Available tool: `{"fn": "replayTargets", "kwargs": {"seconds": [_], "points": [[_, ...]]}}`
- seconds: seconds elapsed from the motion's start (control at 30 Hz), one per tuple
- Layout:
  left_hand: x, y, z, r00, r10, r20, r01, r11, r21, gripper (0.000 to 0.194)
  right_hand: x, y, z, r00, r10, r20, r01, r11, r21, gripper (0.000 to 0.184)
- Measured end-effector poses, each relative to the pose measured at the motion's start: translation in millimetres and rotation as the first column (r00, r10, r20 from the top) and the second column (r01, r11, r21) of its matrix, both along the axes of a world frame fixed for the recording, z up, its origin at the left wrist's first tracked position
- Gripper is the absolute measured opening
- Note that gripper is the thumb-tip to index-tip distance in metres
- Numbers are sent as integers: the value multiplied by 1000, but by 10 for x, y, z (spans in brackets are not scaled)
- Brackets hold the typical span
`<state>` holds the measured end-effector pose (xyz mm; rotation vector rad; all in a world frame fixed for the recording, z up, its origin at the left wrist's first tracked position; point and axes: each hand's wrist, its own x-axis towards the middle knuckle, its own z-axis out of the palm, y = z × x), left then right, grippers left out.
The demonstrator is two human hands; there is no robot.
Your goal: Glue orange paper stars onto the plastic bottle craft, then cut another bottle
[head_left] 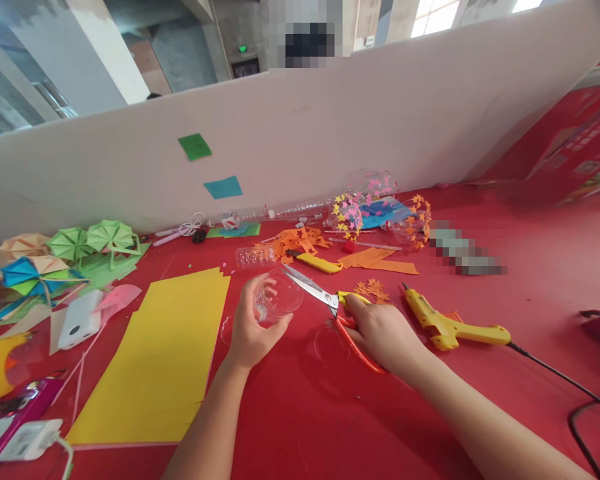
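Note:
My left hand [254,327] is wrapped round a clear plastic bottle piece [283,297], its round open end turned to the right. In my right hand [380,330] is a pair of scissors [320,293] with one yellow and one red-orange handle. The blades point up and left, at the rim of the bottle piece; whether they bite into the plastic I cannot tell. Below the scissors a thin clear plastic ring [330,345] lies on the red table [300,427].
Yellow paper [160,360] lies left. A yellow glue gun [450,327] with a trailing cord rests right. Behind my hands are a yellow cutter knife [317,263], orange paper scraps [300,241] and star-covered bottle pieces [347,217]. A white partition [300,140] stands at the back.

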<state>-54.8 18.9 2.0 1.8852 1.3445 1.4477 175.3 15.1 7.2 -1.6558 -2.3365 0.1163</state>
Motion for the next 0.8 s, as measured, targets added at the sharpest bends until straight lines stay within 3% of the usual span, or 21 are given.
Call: {"fn": "replayTargets", "kwargs": {"seconds": [0.5,0.8], "points": [[-151,19,103,977,-188,104,199,974,-104,60,31,50,-19,999,-16,47,18,999,-41,48],[-215,10,154,922,-343,180,376,903,-207,60,14,14,61,994,21,111,-14,998,-67,37]]}}
